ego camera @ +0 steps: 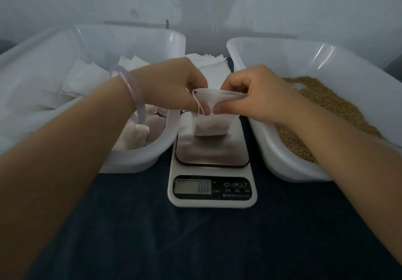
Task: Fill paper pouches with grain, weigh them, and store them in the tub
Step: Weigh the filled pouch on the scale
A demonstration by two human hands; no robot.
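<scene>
A white paper pouch (212, 116) with grain in its bottom hangs just above the steel platform of the white kitchen scale (212, 184). My left hand (174, 83) pinches its left top edge, where a drawstring loop dangles. My right hand (250, 92) pinches its right top edge. The scale's display reads zero. The white tub (134, 160) on the left holds several filled pouches. The white tub (282, 166) on the right holds brown grain (322, 101).
A stack of flat empty pouches (208, 62) lies behind the scale, between the two tubs. Everything stands on a dark blue cloth (195, 247). A pale wall rises close behind the tubs. A bangle circles my left wrist.
</scene>
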